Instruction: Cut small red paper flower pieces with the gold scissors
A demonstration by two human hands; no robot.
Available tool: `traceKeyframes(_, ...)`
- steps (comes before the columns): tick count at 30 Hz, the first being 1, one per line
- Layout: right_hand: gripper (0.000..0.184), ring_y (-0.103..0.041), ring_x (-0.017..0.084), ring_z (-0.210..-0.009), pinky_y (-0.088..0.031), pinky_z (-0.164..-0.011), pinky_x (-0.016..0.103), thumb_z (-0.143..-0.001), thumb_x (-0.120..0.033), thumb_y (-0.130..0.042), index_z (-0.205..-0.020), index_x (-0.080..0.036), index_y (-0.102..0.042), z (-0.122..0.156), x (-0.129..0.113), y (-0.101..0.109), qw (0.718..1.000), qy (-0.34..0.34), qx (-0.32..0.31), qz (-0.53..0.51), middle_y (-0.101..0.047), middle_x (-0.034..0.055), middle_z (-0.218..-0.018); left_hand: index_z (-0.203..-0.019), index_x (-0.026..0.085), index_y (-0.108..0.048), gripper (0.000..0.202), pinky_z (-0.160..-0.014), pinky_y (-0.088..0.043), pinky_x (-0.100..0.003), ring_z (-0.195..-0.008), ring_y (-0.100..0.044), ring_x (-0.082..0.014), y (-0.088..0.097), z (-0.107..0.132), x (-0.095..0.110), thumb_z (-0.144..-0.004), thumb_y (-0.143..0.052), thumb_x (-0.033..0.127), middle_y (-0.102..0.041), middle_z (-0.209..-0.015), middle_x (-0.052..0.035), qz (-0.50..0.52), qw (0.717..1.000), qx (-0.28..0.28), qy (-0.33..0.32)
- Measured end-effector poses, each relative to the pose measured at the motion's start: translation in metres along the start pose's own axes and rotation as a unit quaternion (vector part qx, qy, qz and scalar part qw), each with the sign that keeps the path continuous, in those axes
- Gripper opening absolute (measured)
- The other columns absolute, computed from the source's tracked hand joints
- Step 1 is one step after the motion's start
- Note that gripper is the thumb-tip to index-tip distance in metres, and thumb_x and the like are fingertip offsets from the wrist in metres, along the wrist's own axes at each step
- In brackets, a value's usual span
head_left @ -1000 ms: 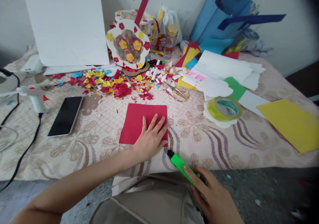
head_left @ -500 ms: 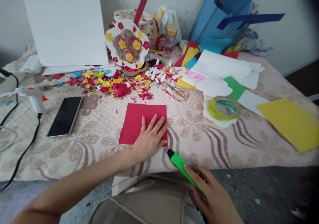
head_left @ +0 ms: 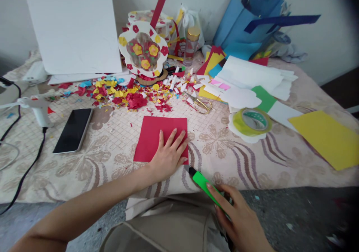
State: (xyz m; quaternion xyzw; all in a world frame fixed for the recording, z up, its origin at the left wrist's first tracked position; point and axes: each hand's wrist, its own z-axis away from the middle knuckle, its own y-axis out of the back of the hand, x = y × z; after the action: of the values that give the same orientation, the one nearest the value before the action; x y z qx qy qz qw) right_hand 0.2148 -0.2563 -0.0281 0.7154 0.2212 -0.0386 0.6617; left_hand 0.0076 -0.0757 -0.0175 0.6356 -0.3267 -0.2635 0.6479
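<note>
My left hand (head_left: pixel 168 154) lies flat with spread fingers on the lower right part of a red paper square (head_left: pixel 153 134) on the patterned cloth. My right hand (head_left: pixel 241 222) grips a green utility knife (head_left: pixel 203 183) near the table's front edge. The knife's dark tip points up-left and sits just below the paper's lower right corner, close to my left hand's thumb side.
A black phone (head_left: pixel 73 129) and a glue gun (head_left: pixel 39 108) with its cable lie at left. Scattered paper scraps (head_left: pixel 131 97), gold scissors (head_left: pixel 202 104), a yellow-green tape roll (head_left: pixel 252 121), a yellow sheet (head_left: pixel 327 138), a flower-decorated craft piece (head_left: pixel 143 51), a white board (head_left: pixel 73 27) and a blue bag (head_left: pixel 246 18) fill the back.
The right hand with the knife has shifted very slightly; the left hand and red paper have stayed put.
</note>
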Motion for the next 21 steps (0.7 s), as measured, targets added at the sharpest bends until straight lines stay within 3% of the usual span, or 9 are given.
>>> traceKeyframes(8,0.048,-0.060,0.020,-0.093,-0.055,-0.069,0.030,-0.088,-0.017,-0.044,-0.134,-0.027,-0.047,-0.004,0.002,0.001,1.000,-0.003,0.013,0.025,-0.058,0.0115,-0.103,-0.145,0.014,-0.022,0.060,-0.108,-0.010,-0.063,-0.141,-0.009,-0.0321,-0.001,0.000,0.000,-0.093,-0.030,0.042,-0.019,-0.154,-0.0084,-0.013,1.000,-0.008,0.004)
traceKeyframes(21,0.048,-0.059,0.021,-0.091,-0.054,-0.068,0.030,-0.087,-0.015,-0.042,-0.133,-0.027,-0.048,-0.014,0.005,0.005,1.000,-0.002,0.024,0.018,-0.058,0.0106,-0.101,-0.144,0.015,-0.025,0.058,-0.109,-0.011,-0.063,-0.141,-0.009,-0.0326,0.000,0.000,0.000,-0.093,-0.030,0.042,-0.019,-0.154,-0.0073,-0.024,1.000,-0.007,0.000)
